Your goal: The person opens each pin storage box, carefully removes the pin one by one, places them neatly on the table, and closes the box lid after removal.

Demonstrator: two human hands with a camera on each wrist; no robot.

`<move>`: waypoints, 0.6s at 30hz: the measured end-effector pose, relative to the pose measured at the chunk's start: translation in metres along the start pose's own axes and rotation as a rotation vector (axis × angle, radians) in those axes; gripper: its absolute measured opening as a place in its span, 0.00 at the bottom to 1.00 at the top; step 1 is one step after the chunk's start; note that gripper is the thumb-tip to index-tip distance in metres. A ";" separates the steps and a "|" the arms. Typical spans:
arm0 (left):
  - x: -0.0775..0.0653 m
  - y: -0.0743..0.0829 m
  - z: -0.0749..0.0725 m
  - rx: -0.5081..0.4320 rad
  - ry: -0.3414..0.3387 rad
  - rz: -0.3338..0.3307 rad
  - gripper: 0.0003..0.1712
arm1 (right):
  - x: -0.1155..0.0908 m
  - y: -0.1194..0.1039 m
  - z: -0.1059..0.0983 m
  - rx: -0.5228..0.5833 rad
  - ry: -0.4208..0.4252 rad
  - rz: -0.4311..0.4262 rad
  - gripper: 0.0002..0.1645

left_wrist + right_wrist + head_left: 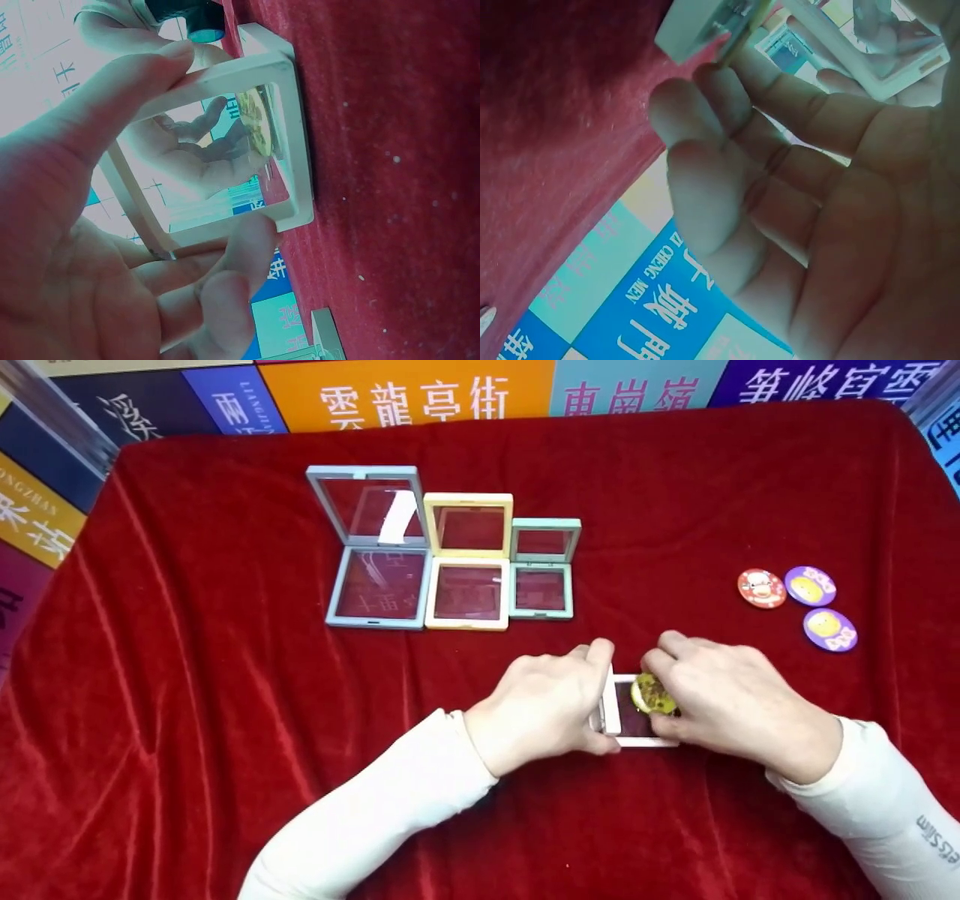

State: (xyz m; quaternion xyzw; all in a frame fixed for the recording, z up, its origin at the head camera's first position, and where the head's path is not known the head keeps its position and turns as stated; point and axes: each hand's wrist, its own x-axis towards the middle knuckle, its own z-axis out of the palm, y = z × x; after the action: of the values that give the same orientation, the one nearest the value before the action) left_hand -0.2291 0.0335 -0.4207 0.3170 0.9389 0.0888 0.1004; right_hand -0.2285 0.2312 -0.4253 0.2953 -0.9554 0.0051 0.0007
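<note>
A small white display frame [611, 706] with a clear film window stands opened on the cloth, its lid raised. My left hand [544, 705] grips the raised lid between thumb and fingers; the left wrist view shows the lid [294, 135] upright from close by. Over the frame's base, my right hand [724, 705] pinches a round yellow-green badge [652, 694], tilted and partly covered by the fingers. Through the window in the left wrist view, the badge [256, 120] appears at the right fingertips. Whether it touches the base's film I cannot tell.
Behind my hands, blue [379, 626], yellow [466, 625] and green [541, 615] display frames stand opened side by side. One red badge [762, 588] and two purple badges [811, 586] lie at the right. Red velvet cloth [225, 660] covers the table; colourful lettered panels [412, 397] border it.
</note>
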 end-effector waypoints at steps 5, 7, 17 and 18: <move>-0.001 0.000 0.001 0.011 0.008 0.007 0.42 | -0.005 0.020 -0.011 -0.001 -0.007 0.046 0.17; 0.000 0.001 0.001 0.018 0.003 0.009 0.42 | -0.011 0.032 -0.019 0.005 -0.005 0.102 0.16; 0.000 0.000 0.001 0.014 -0.009 0.000 0.42 | -0.036 0.111 -0.036 0.138 0.211 0.334 0.23; 0.000 0.000 0.001 0.011 -0.010 -0.004 0.43 | -0.038 0.118 -0.036 0.181 0.246 0.349 0.23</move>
State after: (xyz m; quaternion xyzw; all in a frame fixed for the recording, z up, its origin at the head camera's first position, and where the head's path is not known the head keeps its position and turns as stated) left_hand -0.2285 0.0335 -0.4210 0.3163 0.9394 0.0819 0.1037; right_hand -0.2637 0.3502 -0.3910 0.1217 -0.9804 0.1266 0.0898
